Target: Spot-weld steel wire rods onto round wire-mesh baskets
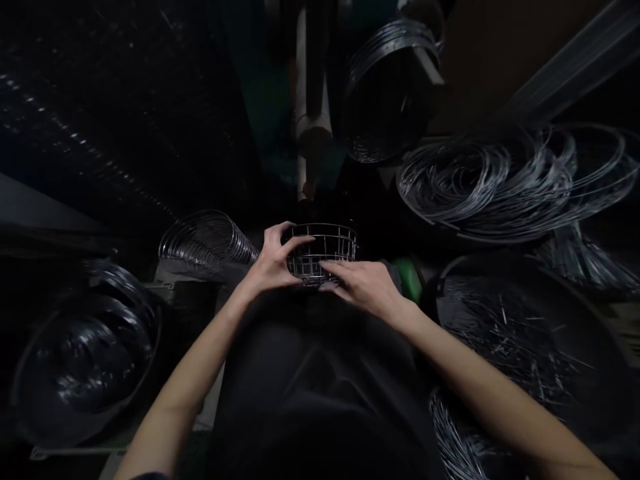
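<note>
A round wire basket (pixel 327 248) of thin shiny metal stands in the middle, in front of a machine's pale vertical rod. Around its left side curl the fingers of my left hand (pixel 275 257), with the thumb low and the fingers over the rim and side. My right hand (pixel 363 283) lies at the basket's lower right front, thumb and fingers pinched near its lower wires. Whether a loose piece of wire is between those fingertips is too dark and small to make out.
Left of the basket lies a stack of wire rings (pixel 205 240); a tub of metal coils (pixel 95 353) sits lower left. On the right are wire hoops (pixel 500 180) and a dark basin (pixel 510 333) of short wire pieces. The machine rod (pixel 314 123) hangs ahead.
</note>
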Demonstrator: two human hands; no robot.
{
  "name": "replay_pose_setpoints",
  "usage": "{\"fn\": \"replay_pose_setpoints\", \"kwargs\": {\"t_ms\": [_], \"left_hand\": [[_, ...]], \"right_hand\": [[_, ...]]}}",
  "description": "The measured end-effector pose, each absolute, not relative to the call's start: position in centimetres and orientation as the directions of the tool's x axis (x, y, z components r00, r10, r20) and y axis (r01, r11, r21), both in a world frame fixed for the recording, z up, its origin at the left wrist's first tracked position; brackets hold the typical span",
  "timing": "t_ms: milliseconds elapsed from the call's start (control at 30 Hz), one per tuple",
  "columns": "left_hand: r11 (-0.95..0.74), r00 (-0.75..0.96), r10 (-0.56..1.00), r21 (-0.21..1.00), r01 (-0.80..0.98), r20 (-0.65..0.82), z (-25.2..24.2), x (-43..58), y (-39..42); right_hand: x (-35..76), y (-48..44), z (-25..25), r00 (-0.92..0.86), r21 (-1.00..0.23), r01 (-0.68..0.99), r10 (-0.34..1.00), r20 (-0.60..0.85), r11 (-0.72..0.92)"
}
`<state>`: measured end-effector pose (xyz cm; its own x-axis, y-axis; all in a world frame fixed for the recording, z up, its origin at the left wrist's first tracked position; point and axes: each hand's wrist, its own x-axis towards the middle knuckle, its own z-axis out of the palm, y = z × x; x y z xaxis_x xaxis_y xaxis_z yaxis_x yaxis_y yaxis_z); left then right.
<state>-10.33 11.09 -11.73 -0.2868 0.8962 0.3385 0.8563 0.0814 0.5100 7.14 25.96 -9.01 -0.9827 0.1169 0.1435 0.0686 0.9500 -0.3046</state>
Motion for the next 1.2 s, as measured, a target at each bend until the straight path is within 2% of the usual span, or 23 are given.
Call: {"fn": "replay_pose_setpoints", "kwargs": {"t_ms": [100,267,400,600,800,1200], "left_hand": [[0.14,-0.37,0.864,0.544,0.828,0.342,-11.6,-10.4,10.2],[0.184,-0.449,0.819,0.578,0.795,0.357,-11.6,-11.0,10.1],[0.175,-0.459,0.807,0.59,0.788,0.373,-11.3,-12.1,10.8],[0.158,-0.46,0.807,0.616,0.771,0.369,-11.1,-12.9,11.4],[0.176,-0.462,0.806,0.595,0.784,0.371,-11.0,-13.4,11.7],[0.182,-0.454,0.835,0.622,0.762,0.312,-10.4,-14.9,12.3]], "right_hand": [[6.9,25.5,-9.6,-0.971,-0.105,-0.04,-0.014,0.238,0.994],[5.4,26.5,-9.0,-0.919,0.003,-0.115,-0.108,0.379,0.993],[4.2,27.4,-8.0,-0.915,-0.019,-0.13,-0.113,0.388,0.991],[3.6,27.8,-7.5,-0.961,-0.09,-0.056,-0.029,0.274,0.994],[2.9,28.2,-7.3,-0.953,-0.123,-0.047,-0.008,0.302,0.991],[1.6,28.6,-6.9,-0.957,-0.068,-0.022,-0.001,0.291,0.997]]}}
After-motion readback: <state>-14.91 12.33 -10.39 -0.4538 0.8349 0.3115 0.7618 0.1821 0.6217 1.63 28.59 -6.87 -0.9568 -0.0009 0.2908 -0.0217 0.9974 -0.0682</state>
